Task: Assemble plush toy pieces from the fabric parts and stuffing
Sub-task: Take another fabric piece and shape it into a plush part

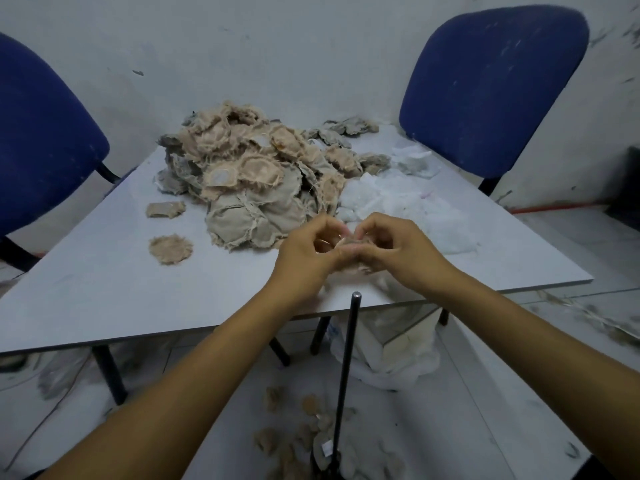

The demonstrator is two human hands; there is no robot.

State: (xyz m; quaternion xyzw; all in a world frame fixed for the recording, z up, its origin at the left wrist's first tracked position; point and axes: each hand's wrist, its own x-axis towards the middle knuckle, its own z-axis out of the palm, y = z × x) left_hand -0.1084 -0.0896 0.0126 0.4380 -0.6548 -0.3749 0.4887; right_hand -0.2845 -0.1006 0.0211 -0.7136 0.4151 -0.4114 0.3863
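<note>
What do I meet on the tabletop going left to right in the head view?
Two loose fabric rounds → fabric pile → left hand → right hand, both pinching one fabric piece → white stuffing.

Both forearms are bare, with no sleeves, gloves or jewellery visible.

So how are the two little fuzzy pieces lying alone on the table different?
The nearer fuzzy piece is round with a frayed edge all around. The farther fuzzy piece is flatter-looking, longer than wide, and lies closer to the big fabric pile. Both are tan and lie untouched on the table.
</note>
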